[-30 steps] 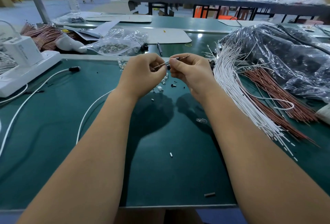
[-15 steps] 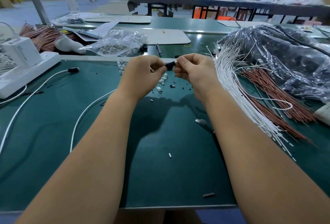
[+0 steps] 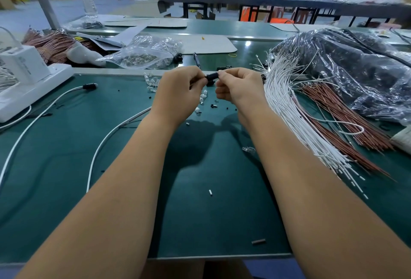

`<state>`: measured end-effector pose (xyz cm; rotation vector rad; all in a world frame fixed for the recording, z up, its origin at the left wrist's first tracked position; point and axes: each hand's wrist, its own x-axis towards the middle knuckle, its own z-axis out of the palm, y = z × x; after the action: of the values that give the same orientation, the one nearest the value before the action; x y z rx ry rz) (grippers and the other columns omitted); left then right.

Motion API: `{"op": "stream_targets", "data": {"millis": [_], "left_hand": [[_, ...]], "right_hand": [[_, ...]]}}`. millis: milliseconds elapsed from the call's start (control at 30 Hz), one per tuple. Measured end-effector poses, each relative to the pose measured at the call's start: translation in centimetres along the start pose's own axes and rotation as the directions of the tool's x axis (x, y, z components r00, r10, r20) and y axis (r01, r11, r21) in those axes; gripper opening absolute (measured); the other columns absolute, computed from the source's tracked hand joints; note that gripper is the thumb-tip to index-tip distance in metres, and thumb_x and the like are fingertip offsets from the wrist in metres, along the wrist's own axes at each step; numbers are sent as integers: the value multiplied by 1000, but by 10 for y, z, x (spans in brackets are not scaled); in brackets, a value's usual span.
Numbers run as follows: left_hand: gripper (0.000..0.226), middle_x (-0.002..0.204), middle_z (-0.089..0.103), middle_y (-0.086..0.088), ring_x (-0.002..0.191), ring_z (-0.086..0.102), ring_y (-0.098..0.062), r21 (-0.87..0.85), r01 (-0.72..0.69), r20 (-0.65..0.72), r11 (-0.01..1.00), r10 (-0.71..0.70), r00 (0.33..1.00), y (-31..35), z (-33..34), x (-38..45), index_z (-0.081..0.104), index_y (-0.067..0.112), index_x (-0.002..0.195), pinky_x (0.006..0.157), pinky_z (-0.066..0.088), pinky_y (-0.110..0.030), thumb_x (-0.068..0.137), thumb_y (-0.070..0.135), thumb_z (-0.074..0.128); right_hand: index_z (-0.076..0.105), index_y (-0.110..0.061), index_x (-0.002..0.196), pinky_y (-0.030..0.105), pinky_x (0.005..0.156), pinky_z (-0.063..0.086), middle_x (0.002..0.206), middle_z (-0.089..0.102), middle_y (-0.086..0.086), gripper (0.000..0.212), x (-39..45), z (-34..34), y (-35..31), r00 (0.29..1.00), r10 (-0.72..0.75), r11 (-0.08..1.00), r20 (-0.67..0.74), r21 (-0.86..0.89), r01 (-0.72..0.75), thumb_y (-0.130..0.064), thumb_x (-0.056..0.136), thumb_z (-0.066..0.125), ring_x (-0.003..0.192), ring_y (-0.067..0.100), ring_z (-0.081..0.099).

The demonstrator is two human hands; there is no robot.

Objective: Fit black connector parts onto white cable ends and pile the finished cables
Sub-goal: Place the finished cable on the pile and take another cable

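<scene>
A small black connector part (image 3: 211,76) is held up over the green mat between both hands. My left hand (image 3: 178,94) pinches its left end, and a white cable (image 3: 104,143) trails from under that hand down across the mat. My right hand (image 3: 241,88) pinches the part's right end with thumb and forefinger. The cable's tip is hidden inside my fingers. A thick fan of white cables (image 3: 287,111) lies just right of my right hand. Loose black bits (image 3: 214,106) and clear pieces (image 3: 203,98) are scattered below the hands.
Red-brown wires (image 3: 347,123) and a big plastic-wrapped bundle (image 3: 347,74) fill the right side. A white power strip with a charger (image 3: 29,78) sits at the left, its cord (image 3: 44,109) crossing the mat. A clear bag of parts (image 3: 142,56) lies behind the hands.
A second ago my hands held thin metal-tipped wire ends raised between them. Now a black connector part sits between the fingertips, and the hands have dropped slightly.
</scene>
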<state>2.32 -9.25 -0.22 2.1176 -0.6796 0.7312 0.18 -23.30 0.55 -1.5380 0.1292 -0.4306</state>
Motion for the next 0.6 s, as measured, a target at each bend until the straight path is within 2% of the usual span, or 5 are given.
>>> {"op": "stream_targets", "data": {"millis": [200,333,467,600], "left_hand": [[10,66,59,3,63,50,-16,33,-4,-20,999,4,1000,1,0,-1,70,9,82,58,34,-23,87,16,65],[12,70,64,-1,66,56,-17,37,15,-30,999,-14,999,-1,0,-1,71,8,84,62,41,-26,88,17,64],[12,70,64,-3,66,57,-20,20,35,-24,999,-35,999,-2,0,-1,70,6,82,63,45,-31,87,16,64],[11,66,64,-12,62,57,-29,-43,69,92,997,-65,994,-4,-2,3,70,4,83,61,48,-38,87,9,61]], "right_hand": [[64,-8,75,23,55,53,63,65,4,15,-1,-1,0,996,-79,995,-46,-59,76,-10,90,65,52,10,61],[65,0,74,28,57,55,65,66,10,24,-2,0,-2,995,-97,992,-12,-84,96,-13,93,59,53,17,61],[67,-1,76,28,57,57,69,68,12,19,-5,4,-2,990,-137,980,43,-138,142,-14,89,66,53,15,62],[67,-6,77,29,61,59,65,67,7,10,-4,3,0,984,-170,960,46,-219,176,-10,84,72,52,13,63]]}}
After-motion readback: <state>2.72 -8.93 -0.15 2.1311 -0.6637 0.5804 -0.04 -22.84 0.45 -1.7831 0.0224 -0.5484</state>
